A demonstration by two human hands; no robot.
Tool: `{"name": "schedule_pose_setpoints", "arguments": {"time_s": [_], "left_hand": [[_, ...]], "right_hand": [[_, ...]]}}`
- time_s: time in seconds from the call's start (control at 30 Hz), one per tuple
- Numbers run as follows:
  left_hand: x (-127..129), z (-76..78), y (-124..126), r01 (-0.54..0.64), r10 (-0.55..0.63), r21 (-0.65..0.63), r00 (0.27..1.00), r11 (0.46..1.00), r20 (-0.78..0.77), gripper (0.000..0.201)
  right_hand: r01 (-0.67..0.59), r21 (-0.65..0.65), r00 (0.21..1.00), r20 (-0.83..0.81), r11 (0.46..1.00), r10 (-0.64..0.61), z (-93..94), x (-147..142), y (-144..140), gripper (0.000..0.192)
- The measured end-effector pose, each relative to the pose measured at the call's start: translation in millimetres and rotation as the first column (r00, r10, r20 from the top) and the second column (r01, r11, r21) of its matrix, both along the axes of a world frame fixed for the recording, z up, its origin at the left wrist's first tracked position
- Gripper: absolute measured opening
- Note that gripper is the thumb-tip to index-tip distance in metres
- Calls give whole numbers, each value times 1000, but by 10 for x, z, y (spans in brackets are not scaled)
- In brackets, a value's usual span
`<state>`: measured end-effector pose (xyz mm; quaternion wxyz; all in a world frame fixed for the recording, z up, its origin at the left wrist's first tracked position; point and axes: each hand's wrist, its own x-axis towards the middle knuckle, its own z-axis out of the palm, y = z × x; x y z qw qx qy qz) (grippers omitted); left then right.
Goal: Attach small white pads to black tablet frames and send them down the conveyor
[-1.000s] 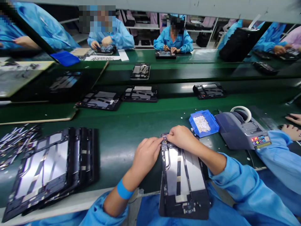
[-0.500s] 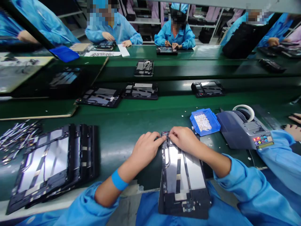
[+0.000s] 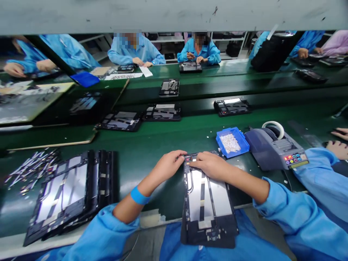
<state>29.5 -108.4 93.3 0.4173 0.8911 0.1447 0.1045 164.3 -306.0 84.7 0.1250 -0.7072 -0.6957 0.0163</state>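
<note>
A black tablet frame (image 3: 208, 203) with silver inner plates lies lengthwise in front of me, its near end over the table edge. My left hand (image 3: 169, 166) pinches at the frame's far left corner, fingertips on a small part there. My right hand (image 3: 210, 165) rests on the frame's far end, fingers pressed down beside the left fingertips. What the fingertips pinch is too small to tell. A blue wristband sits on my left wrist.
A stack of similar frames (image 3: 70, 194) lies at left, with loose metal strips (image 3: 29, 166) beyond. A blue bin (image 3: 232, 142) of small white parts and a tape dispenser (image 3: 274, 148) stand at right. A neighbour's hands (image 3: 338, 143) show far right. More frames (image 3: 163, 112) ride the belts; people work opposite.
My view tilted and shifted; both hands stay at the frame's far end. My right hand has flattened over the top edge, and my left fingertips have moved slightly along the corner.
</note>
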Motion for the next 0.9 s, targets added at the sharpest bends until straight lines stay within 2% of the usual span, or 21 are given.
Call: {"name": "schedule_pose_setpoints", "arguments": {"time_s": [0.1, 0.2, 0.37, 0.43, 0.5, 0.53, 0.57, 0.6, 0.67, 0.7, 0.73, 0.77, 0.8, 0.83, 0.9], "left_hand": [[69, 80, -30, -2, -7, -158, 998, 988, -60, 27], [118, 125, -40, -3, -35, -268, 990, 963, -135, 24], [235, 126, -68, -58, -35, -371, 970, 927, -240, 23], [280, 97, -57, -66, -60, -433, 961, 899, -271, 27], [324, 31, 5, -63, -72, -446, 957, 893, -280, 32], [348, -15, 54, -62, -74, -443, 956, 894, -283, 35], [371, -65, 108, -51, -90, -449, 954, 892, -287, 37], [392, -110, 158, -39, -109, -455, 950, 889, -294, 38], [414, -157, 219, -29, -124, -454, 944, 891, -305, 42], [413, -149, 220, -33, -122, -445, 942, 895, -314, 45], [406, -119, 202, -36, -120, -437, 938, 899, -325, 47], [395, -72, 165, -40, -121, -432, 933, 901, -339, 47], [383, -13, 116, -49, -117, -431, 929, 901, -351, 47], [371, 50, 60, -67, -104, -433, 927, 899, -360, 46], [350, 164, -43, -118, -58, -432, 926, 894, -373, 45]], "right_hand": [[39, 59, 997, -70, 997, -35, -77, 27, -64, 39], [45, 52, 999, -27, 998, -44, -101, -14, -34, 44], [47, -12, 996, 78, 999, -46, 95, -114, 57, 35], [53, 28, 998, 23, 998, -54, 205, -123, -104, 29], [143, 162, 983, -138, 976, -121, 273, -106, -452, 25], [256, 249, 946, -262, 934, -189, 281, -89, -689, 23], [412, 323, 873, -406, 852, -268, 270, -67, -956, 21], [587, 364, 758, -560, 723, -334, 240, -34, -1241, 18], [887, 294, 420, -834, 356, -358, 131, 78, -1805, 9], [964, 192, 240, -927, 183, -287, 57, 160, -2053, 12], [995, 69, 80, -980, 67, -181, -25, 259, -2261, 20], [999, -39, -37, -995, 15, -94, -107, 366, -2422, 29], [993, -117, -117, -993, 4, -33, -185, 474, -2532, 36], [986, -167, -167, -986, 19, -1, -253, 576, -2596, 41], [977, -201, -202, -979, 65, 11, -345, 741, -2615, 44]]}}
